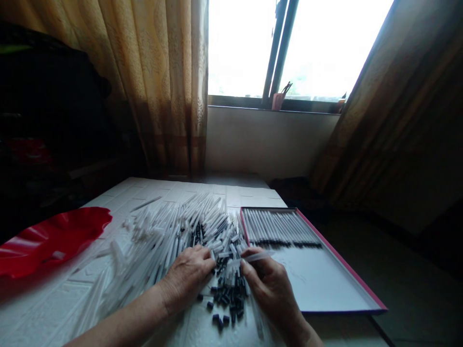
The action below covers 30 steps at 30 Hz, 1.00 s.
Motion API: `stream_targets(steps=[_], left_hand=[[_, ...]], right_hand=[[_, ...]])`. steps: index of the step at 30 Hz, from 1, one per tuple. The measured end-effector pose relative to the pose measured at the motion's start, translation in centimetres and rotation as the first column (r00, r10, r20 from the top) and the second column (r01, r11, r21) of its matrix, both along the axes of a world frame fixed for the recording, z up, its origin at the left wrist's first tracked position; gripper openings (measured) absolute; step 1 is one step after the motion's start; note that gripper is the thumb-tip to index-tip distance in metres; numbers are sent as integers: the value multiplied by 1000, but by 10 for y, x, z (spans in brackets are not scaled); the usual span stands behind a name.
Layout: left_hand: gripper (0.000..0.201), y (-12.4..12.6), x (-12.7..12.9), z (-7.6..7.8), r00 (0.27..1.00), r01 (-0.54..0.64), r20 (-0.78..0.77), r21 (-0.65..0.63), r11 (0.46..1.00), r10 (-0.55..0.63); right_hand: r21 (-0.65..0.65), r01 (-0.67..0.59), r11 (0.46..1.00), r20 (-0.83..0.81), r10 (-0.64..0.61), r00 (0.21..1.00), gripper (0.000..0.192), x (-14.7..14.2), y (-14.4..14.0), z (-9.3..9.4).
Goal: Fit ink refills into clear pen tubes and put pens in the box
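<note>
My right hand point(269, 282) pinches a translucent pen tube point(258, 256), which points to the right near the box's left edge. My left hand point(190, 267) is closed at the pile, its fingertips hidden, so what it holds cannot be made out. Between and beyond the hands lies a heap of pale pen barrels point(162, 241) mixed with short clear caps point(219, 246). Small black plugs point(229, 294) are scattered between my wrists. On the right, a shallow white box with a red rim point(342, 265) holds a row of pens point(282, 224), black ends toward me.
At the left edge is a red wavy-rimmed tray point(54, 236). The white brick-patterned tabletop point(249, 193) reaches back toward a wall. A window with a pink cup of sticks point(278, 101) on its sill and patterned curtains point(162, 72) stand behind.
</note>
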<state>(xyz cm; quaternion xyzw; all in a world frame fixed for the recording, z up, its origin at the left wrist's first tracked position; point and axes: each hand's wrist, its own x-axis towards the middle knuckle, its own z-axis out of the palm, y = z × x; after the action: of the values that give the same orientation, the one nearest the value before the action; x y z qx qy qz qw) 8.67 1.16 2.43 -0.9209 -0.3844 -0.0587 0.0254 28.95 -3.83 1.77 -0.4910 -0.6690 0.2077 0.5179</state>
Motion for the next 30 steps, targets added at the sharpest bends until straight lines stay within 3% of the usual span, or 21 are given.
stream_targets(steps=[10, 21, 26, 30], left_hand=[[4, -4, 4, 9, 1000, -17, -5, -32, 999, 17], [8, -3, 21, 8, 992, -125, 5, -38, 991, 125], [13, -5, 8, 21, 982, -188, 2, -11, 982, 188], [22, -12, -21, 33, 964, -264, 24, 43, 964, 263]], right_hand=[[41, 23, 999, 40, -25, 999, 16, 3, -2, 6], [62, 36, 997, 37, -38, 999, 17, 6, 0, 1], [22, 28, 999, 20, -29, 999, 19, 6, 0, 0], [11, 37, 999, 11, -37, 999, 19, 5, -2, 2]])
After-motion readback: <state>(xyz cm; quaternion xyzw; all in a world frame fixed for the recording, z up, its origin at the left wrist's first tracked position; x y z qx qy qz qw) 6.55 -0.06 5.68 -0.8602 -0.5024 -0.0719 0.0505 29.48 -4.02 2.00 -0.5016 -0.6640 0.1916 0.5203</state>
